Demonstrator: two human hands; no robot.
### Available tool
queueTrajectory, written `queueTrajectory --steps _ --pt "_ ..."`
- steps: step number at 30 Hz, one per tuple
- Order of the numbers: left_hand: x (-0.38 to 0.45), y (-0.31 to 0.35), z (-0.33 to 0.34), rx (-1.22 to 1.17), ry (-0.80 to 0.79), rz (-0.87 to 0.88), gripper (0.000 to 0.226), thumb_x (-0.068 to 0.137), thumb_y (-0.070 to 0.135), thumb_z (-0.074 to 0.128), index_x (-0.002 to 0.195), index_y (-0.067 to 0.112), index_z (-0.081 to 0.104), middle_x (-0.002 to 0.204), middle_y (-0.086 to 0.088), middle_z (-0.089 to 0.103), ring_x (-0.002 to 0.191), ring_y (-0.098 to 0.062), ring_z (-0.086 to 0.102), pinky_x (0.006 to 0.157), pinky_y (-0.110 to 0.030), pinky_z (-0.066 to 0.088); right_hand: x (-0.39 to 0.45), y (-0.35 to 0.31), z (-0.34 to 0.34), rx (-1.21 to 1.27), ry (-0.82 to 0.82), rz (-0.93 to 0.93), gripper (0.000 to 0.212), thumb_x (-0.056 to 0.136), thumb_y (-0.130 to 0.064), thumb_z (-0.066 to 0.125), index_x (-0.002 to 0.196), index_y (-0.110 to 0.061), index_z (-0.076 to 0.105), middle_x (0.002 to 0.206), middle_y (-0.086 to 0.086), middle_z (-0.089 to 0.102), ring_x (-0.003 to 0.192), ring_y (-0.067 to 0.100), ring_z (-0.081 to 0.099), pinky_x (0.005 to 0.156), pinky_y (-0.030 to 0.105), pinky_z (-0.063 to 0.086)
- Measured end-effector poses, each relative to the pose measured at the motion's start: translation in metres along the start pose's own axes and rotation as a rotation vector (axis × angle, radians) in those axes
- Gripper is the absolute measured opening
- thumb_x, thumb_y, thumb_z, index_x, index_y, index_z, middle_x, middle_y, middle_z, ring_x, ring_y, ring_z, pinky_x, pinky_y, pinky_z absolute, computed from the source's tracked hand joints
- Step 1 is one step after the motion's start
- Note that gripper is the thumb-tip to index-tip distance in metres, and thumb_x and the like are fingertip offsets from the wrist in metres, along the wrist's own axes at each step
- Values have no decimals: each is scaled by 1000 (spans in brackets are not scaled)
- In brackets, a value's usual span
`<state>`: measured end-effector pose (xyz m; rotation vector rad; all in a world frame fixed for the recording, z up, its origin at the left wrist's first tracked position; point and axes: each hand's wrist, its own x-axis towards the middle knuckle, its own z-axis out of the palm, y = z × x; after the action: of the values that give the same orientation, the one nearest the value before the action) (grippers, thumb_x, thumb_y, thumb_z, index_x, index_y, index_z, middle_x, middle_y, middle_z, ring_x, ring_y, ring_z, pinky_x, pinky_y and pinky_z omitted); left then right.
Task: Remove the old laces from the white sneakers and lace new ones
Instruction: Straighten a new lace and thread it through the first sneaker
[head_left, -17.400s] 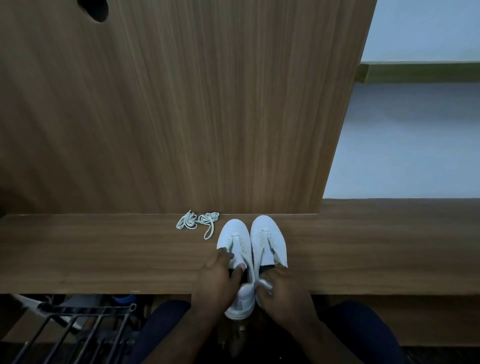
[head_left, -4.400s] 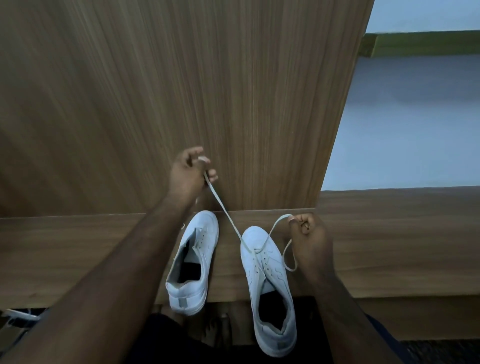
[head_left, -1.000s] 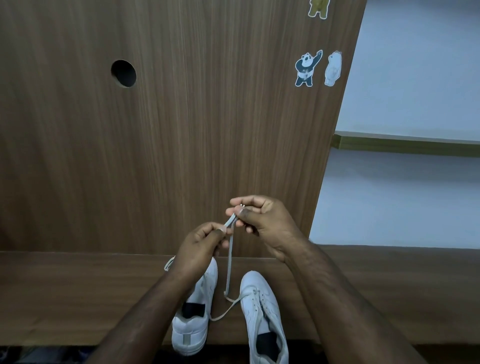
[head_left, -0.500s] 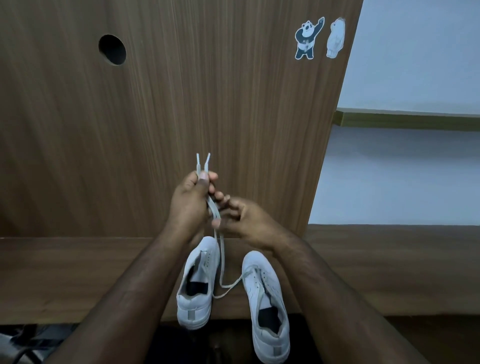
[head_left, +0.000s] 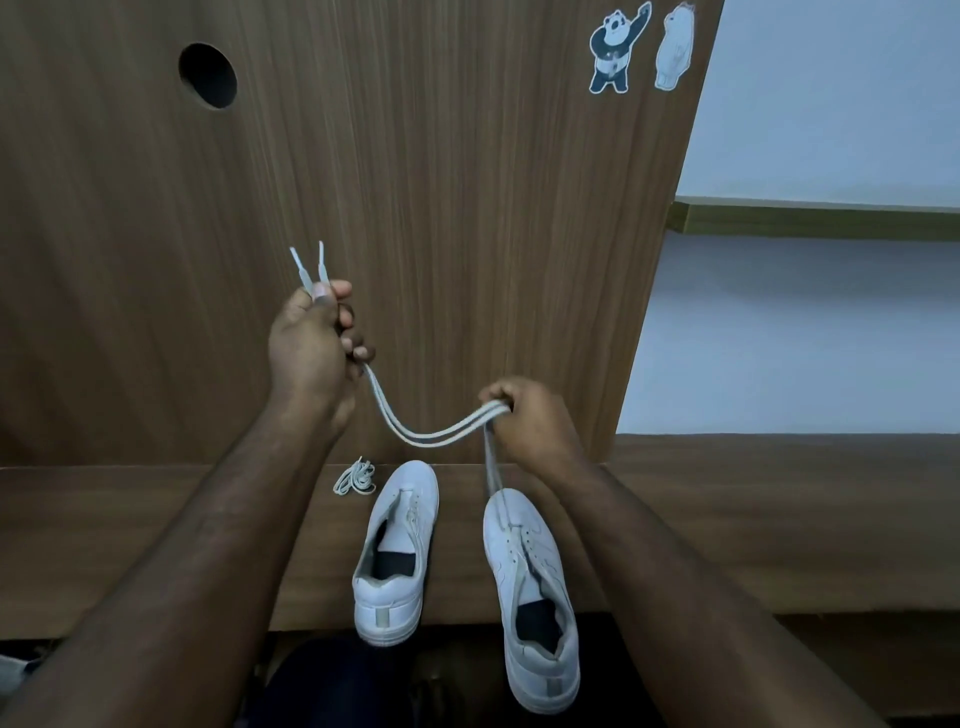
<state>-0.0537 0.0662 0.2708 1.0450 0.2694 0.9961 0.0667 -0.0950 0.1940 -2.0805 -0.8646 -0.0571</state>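
the left hand (head_left: 311, 343) is raised in front of the wooden panel (head_left: 467, 208), pinching both tips of the lace (head_left: 431, 439) between thumb and fingers, the two aglets sticking up above its knuckles. half a second ago the right hand (head_left: 535, 421) was tucked close beside it; now it has slid down and off to the side, its fingers curled round the doubled lace further along. between the two hands the paired strands sag in a shallow loop, and from under the right hand they drop to the toe end of the right sneaker (head_left: 535, 587), which lies just below that hand and overhangs the near edge of the worktop (head_left: 727, 519).

this looks like evening up: with the tips matched in one hand and the other running down the strands, both halves come out equal in length. the lace seems to pass only through the lowest eyelets, so lacing of this shoe has barely begun.

the left sneaker (head_left: 397, 551) stands below and between the hands, with no lace that i can make out. a small bundle of lace (head_left: 356, 477) lies beside its toe, under the left forearm; whether it is old or new i cannot tell.

next, by my judgement, the ends get separated and crossed up through the following eyelets.
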Motion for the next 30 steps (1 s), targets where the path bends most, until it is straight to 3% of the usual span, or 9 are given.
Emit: queueTrajectory --steps 3,9,11,14,16,19,23,25,30 --pt "-5 -21 -4 30 5 -38 28 107 19 36 88 16 57 64 4 40 46 -5 31 45 -20 32 10 -23 -14 48 115 -67 21 91 -8 60 102 -20 73 91 -10 70 83 6 68 74 22 55" --pt "-7 -38 -5 79 13 -66 28 106 17 37 88 16 59 64 3 39 46 -5 31 45 -20 32 15 -26 -18 117 139 -65 21 90 -6 61 99 -22 73 82 -9 70 73 3 70 68 19 57" --pt "-6 -36 -6 74 17 -64 28 106 17 37 88 16 59 64 4 40 46 -5 31 45 -20 32 15 -21 -14 103 74 -54 21 89 -8 66 104 -21 74 90 -7 72 78 5 70 74 23 58" --pt "-1 -26 -6 53 36 -50 28 106 17 38 88 17 59 64 4 41 46 -4 32 46 -20 33 13 -11 -8 -9 -167 -5 36 85 -6 74 119 -18 70 106 -5 71 94 7 67 85 23 55" --pt "6 -16 -8 46 57 -26 29 106 17 37 88 17 59 65 4 40 47 -5 31 46 -20 32 10 1 -5 -83 -275 15 42 86 1 69 125 -16 66 112 -3 70 102 9 65 90 25 53" --pt "17 -3 -13 36 83 6 30 106 19 35 87 17 58 64 4 40 46 -5 30 46 -20 31 6 24 -1 -147 -302 56 38 91 4 58 123 -13 67 114 0 71 105 12 64 95 27 51" --pt "23 -1 -18 39 108 12 30 106 19 35 87 17 58 63 4 40 45 -5 31 46 -20 31 -8 56 22 -205 -425 125 30 93 -3 58 120 -7 68 112 7 72 101 18 66 90 30 52" --pt "23 -2 -20 41 116 13 30 106 19 35 87 17 58 63 4 40 46 -4 31 46 -20 31 -15 69 42 -260 -482 125 26 91 -4 58 116 -1 68 110 14 71 101 27 67 89 38 54" --pt "26 -2 -26 55 132 11 29 106 19 37 88 17 59 63 5 40 46 -5 32 47 -21 32 -27 101 91 -637 -526 30 24 87 -8 58 108 -4 69 112 13 69 107 29 65 96 38 50"
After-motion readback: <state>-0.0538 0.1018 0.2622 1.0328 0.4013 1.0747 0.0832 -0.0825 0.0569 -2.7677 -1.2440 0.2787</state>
